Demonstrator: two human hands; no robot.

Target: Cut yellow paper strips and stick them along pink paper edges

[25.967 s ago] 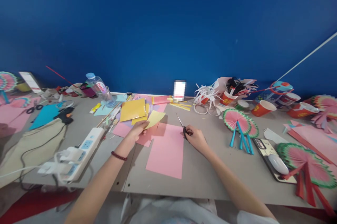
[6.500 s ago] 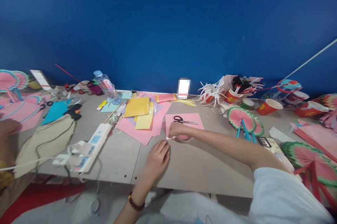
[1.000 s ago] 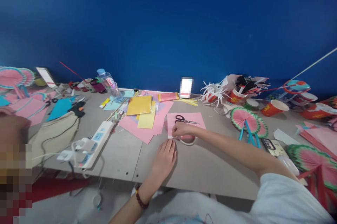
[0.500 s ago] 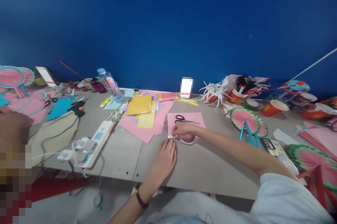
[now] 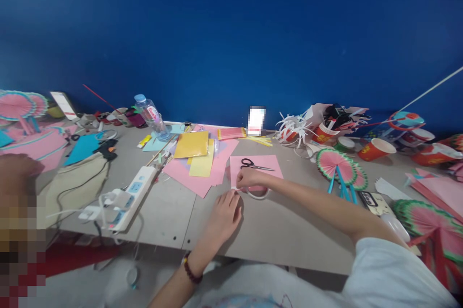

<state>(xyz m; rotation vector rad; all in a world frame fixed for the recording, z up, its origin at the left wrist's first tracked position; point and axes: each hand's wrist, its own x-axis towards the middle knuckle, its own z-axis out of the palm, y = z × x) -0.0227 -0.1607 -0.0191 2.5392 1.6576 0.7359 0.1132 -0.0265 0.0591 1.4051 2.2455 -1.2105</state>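
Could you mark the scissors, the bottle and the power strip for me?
Scissors (image 5: 256, 167): head view, near where blades and handles meet.
Bottle (image 5: 153, 114): head view, on its label.
Power strip (image 5: 136, 187): head view, on its upper sockets.

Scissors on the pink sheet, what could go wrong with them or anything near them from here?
The scissors lie right beside the right hand, so a bump might slide them or nick a finger. The white ring at the pink sheet's near edge could also get knocked.
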